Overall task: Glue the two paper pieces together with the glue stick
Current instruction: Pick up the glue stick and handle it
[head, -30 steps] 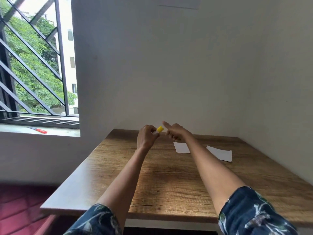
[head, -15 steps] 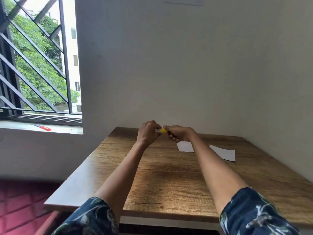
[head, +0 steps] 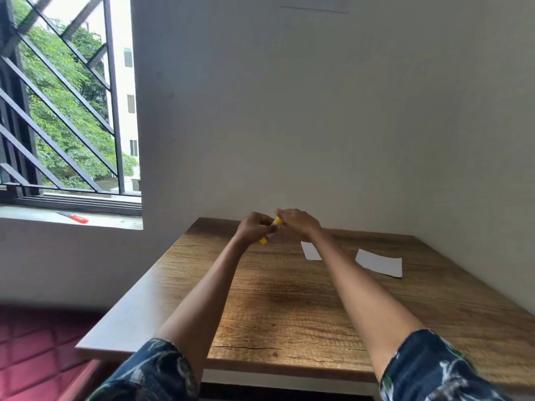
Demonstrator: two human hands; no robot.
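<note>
Both arms reach out over the wooden table (head: 289,308). My left hand (head: 252,227) is closed around the body of a yellow glue stick (head: 264,240), whose lower end shows below the fist. My right hand (head: 298,221) pinches the yellow cap end (head: 278,221) of the same stick. Two white paper pieces lie flat on the table to the right: a small one (head: 311,251) partly hidden behind my right forearm, and a larger one (head: 380,263) further right.
The table stands in a corner, with a wall behind it and another along its right side. A barred window is at the left, and a red-handled tool (head: 73,217) lies on its sill. Red tiled floor shows at lower left.
My right hand has come onto the yellow end of the glue stick. The stick has tilted, so its lower end now shows below my left fist. The camera drifted slightly left.
</note>
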